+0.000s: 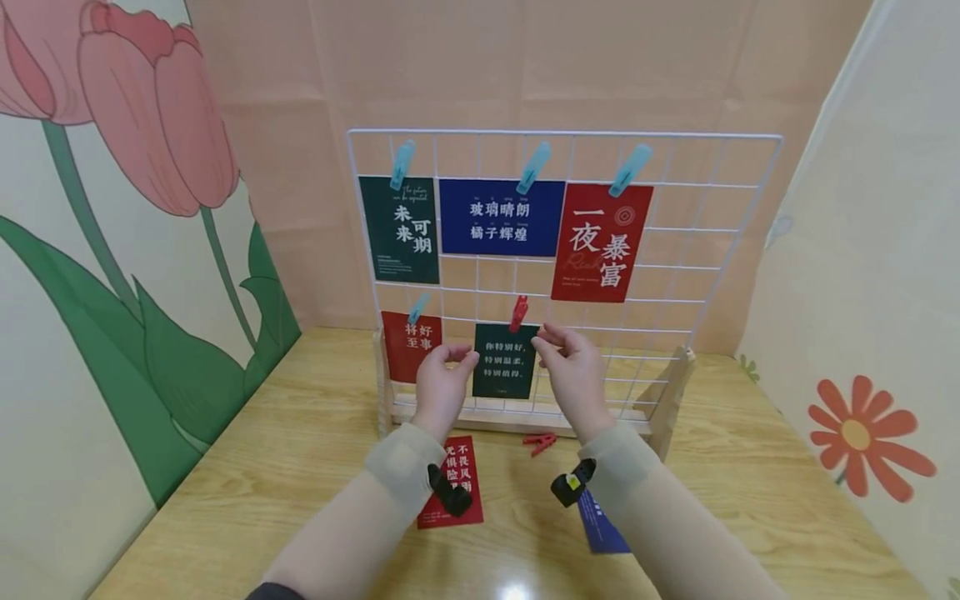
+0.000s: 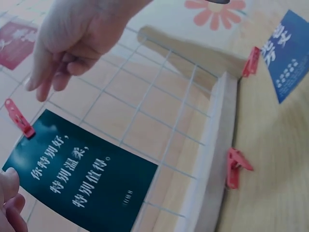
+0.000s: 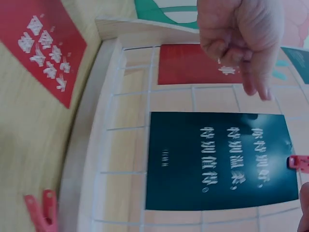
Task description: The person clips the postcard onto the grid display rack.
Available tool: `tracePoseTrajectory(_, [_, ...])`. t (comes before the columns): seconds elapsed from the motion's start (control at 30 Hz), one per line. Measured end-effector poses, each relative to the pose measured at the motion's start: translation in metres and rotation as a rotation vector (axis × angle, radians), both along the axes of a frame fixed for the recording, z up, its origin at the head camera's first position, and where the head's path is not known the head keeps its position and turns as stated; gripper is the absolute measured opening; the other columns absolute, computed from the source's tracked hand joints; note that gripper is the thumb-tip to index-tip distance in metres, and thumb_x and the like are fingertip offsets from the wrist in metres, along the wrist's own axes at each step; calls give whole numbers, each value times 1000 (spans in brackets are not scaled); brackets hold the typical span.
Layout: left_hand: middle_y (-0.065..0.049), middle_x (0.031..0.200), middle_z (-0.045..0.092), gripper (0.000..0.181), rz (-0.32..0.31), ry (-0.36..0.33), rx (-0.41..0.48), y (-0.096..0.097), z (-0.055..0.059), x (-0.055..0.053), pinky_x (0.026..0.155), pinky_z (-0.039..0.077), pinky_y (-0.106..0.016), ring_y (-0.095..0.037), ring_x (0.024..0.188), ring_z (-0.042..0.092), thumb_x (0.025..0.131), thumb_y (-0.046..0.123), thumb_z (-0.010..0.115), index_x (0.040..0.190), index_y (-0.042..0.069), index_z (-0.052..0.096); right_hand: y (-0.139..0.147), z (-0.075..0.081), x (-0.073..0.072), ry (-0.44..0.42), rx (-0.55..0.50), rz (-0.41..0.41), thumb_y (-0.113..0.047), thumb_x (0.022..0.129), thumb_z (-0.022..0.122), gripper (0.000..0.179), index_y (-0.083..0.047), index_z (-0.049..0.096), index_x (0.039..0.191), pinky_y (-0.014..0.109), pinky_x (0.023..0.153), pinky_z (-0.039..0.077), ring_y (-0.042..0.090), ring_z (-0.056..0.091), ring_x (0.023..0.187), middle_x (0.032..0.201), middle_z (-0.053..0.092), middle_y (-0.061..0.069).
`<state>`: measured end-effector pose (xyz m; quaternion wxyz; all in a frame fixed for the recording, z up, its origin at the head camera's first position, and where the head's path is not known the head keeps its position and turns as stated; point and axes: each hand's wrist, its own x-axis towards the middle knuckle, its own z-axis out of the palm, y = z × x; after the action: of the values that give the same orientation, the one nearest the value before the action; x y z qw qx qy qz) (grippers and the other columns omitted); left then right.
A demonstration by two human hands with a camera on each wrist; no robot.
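Note:
A dark green card (image 1: 504, 375) with white characters hangs on a white wire grid, held at its top edge by a small red clip (image 1: 519, 313). My left hand (image 1: 442, 379) is at the card's left edge, thumb tip overlapping it in the left wrist view. By the upper right corner is my right hand (image 1: 576, 371), its thumb and forefinger close to the edge. In the left wrist view the right hand (image 2: 82, 38) stands slightly apart from the card (image 2: 91, 179). The right wrist view shows a small gap between the left hand (image 3: 244, 41) and the card. Both hands have loosely bent fingers.
Blue clips hold a green card (image 1: 401, 250), a blue card (image 1: 498, 221), a red card (image 1: 600, 250) and a smaller red card (image 1: 401, 354) on the grid. Below on the table lie a red card (image 1: 465, 500), red clips (image 1: 540, 442) and a blue card (image 1: 603, 529).

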<state>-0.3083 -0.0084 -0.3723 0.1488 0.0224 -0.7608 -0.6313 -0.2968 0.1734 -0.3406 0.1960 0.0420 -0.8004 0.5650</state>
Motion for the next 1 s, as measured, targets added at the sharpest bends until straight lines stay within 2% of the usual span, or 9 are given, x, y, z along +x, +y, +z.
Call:
tracePoseTrajectory(0.13, [2,100,62,19,1,-23,-16,-4,-11,8,76,45,-37,-18,92,55,91,27,68,106,16,68,6,-12,6,-29,-9,-2,-31,93,65,40,-12,61,128,33,78,53,29,63,91,113,66,1])
tracePoseTrajectory(0.3, [2,99,62,20,-21,-69,-39,-8,-26,14,77,46,-36,-19,92,55,91,28,68,107,16,67,14,-28,10,-36,35,-29,-28,93,66,37,-9,63,124,35,73,54,25,63,84,109,68,3])
tracePoseTrajectory(0.57, [0,98,61,20,-75,-89,-99,-11,-44,21,74,46,-33,-18,88,54,92,25,67,109,14,67,28,-50,17,-104,127,-51,-25,94,64,35,-8,62,125,29,69,53,24,64,82,111,68,8])
tracePoseTrajectory(0.9, [-2,96,60,22,-149,-187,-148,-18,-69,23,76,46,-36,-20,87,54,90,22,68,109,11,67,50,-73,28,-238,222,-37,-29,94,63,39,-7,61,126,35,75,53,22,65,92,113,67,8])
tracePoseTrajectory(1.0, [-3,97,61,22,-170,-220,-173,-24,-76,23,79,46,-37,-20,87,53,89,20,70,109,9,67,60,-78,30,-255,258,-36,-29,94,64,39,-7,62,126,34,72,52,23,65,89,112,67,9])
